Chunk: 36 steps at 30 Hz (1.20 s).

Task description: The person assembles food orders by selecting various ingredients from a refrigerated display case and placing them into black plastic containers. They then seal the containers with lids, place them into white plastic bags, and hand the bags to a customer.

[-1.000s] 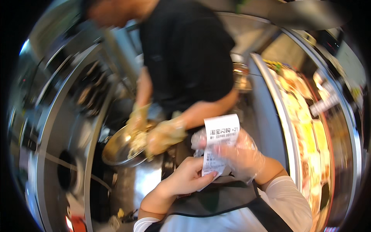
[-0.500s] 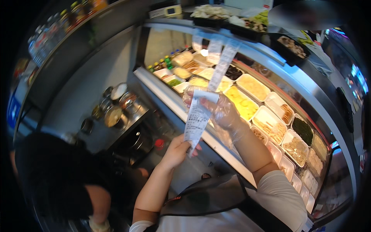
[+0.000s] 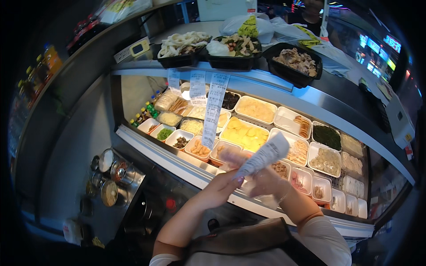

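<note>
A long printed paper receipt [image 3: 265,155] slants up to the right between my hands, in front of the glass food case. My bare left hand [image 3: 225,187] pinches its lower end. Beside and under the paper is my right hand [image 3: 268,182], in a clear plastic glove. Motion smears its fingers, and the paper partly hides them. Several other receipts hang from the top edge of the case; the longest receipt [image 3: 216,108] reaches down over the food trays. Behind my hands are a tray of yellow slices [image 3: 244,134] and a tray of pale skewer-like pieces [image 3: 298,150].
Three black bowls of food stand on the counter above the case: noodles [image 3: 184,46], mixed greens [image 3: 235,48] and meat pieces [image 3: 295,62]. White plastic bags [image 3: 248,29] lie behind them. Metal pots [image 3: 109,193] stand on a lower surface at left. Bottles [image 3: 52,60] line a shelf.
My view has shifted, bringing the bowls on the counter fully into sight. The receipt has swung toward the right, and my right hand has come down from its upper end.
</note>
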### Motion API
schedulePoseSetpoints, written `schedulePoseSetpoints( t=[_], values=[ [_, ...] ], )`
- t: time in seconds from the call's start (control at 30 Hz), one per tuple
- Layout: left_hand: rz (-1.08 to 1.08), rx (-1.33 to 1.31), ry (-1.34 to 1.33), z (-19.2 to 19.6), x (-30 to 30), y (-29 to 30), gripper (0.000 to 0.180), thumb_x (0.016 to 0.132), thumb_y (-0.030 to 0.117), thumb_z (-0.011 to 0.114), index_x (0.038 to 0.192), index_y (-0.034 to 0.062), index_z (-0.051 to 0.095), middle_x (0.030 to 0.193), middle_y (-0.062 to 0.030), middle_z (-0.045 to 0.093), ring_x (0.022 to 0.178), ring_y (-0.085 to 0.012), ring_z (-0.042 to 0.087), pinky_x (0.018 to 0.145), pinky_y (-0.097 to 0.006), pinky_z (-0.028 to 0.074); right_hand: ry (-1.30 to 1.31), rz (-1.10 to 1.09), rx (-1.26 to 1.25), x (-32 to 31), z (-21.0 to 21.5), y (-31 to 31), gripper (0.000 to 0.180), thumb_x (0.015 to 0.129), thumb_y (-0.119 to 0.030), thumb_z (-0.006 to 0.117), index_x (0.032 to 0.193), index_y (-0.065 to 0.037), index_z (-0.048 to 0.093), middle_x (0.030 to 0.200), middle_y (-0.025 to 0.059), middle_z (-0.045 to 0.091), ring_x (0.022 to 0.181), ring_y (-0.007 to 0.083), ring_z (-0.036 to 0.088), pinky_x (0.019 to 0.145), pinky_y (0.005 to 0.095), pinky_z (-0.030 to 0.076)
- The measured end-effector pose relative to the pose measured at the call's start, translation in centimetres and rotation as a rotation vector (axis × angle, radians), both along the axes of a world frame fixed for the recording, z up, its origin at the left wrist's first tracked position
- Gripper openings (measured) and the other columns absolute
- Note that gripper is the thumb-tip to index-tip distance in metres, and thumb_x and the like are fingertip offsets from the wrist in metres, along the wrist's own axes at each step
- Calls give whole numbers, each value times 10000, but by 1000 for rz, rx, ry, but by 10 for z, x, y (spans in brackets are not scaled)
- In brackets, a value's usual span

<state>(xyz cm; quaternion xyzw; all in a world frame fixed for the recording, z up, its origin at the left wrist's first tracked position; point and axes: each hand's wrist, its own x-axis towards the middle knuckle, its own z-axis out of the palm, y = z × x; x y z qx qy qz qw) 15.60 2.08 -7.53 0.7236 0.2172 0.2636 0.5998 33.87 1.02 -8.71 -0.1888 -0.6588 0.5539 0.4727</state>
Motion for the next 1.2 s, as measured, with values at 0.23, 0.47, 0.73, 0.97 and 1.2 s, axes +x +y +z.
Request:
schedulePoseSetpoints(
  t=[0.23,0.47,0.73,0.97,1.2],
  values=[
    [-57,30,55,-24,-2,48,263,996,286,433,944,39,507,689,22,438,613,-70,413,551,-238,356,350,-779,323,43,75,5,516,960,-393,455,1289,5,472,1267,171,540,1193,274,512,1051,425,359],
    [145,-509,-99,-11,29,97,304,961,204,477,1170,-15,503,911,-69,590,777,-142,596,641,-277,506,-295,-955,388,18,93,-8,479,976,-355,414,1345,-53,451,1342,146,492,1282,292,423,1102,436,269],
    [-21,-418,-24,-13,50,128,274,958,198,503,1148,1,501,900,-82,615,753,-155,628,650,-289,528,-1361,-1101,849,15,101,44,481,865,-138,543,1338,-112,464,1395,104,431,1350,276,329,1131,502,158],
    [-84,-433,-46,6,61,128,299,961,204,505,1159,-21,502,908,-116,635,782,-201,652,714,-320,547,-1376,-1261,949,38,114,48,518,782,-48,560,1289,-144,517,1267,79,546,1191,258,492,1008,446,337],
    [-83,-387,-84,-32,45,118,340,957,181,509,1220,-34,484,1059,-131,630,990,-207,624,894,-329,487,-1018,-1326,779,54,91,-11,467,841,-61,546,1304,-111,508,1267,92,550,1156,289,516,977,442,384]
  ],
)
